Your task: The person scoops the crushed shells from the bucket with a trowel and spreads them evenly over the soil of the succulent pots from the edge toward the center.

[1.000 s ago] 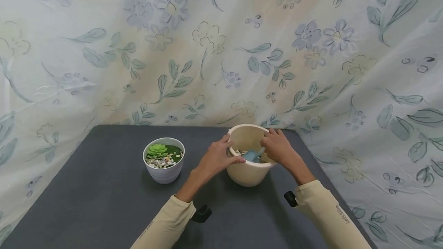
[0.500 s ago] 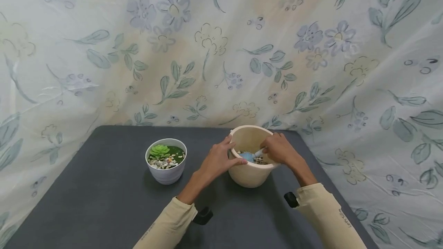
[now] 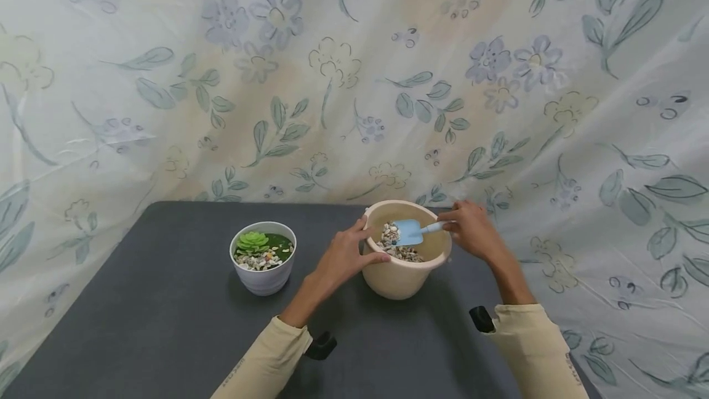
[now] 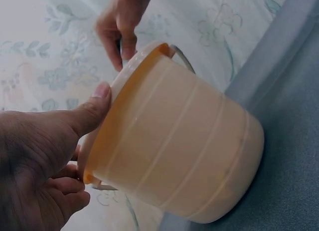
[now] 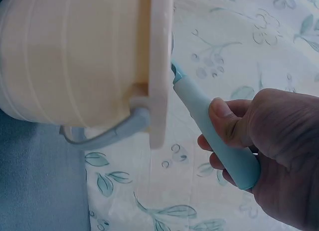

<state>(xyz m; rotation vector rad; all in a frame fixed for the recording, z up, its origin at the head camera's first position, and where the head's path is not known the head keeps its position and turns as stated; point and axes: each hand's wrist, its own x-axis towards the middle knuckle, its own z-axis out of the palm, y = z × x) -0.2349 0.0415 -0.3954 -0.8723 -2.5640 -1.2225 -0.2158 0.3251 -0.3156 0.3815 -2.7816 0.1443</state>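
A cream bucket with pebbles inside stands on the dark table. My left hand grips its rim on the left, thumb over the near edge; the left wrist view shows the fingers at the rim. My right hand holds the handle of a light blue toy shovel, clearly seen in the right wrist view with the fingers wrapped round the handle. The shovel's blade is over the bucket's mouth, with pebbles at its left end. In the wrist views the bucket's wall hides its contents.
To the left stands a white pot with a green succulent and pebbles in it. The dark table ends at a floral curtain behind and to the right. A grey bail handle hangs at the bucket's side.
My right hand has risen and moved right, lifting the shovel's blade from the pebbles to the height of the bucket's mouth. My left hand stays on the rim.
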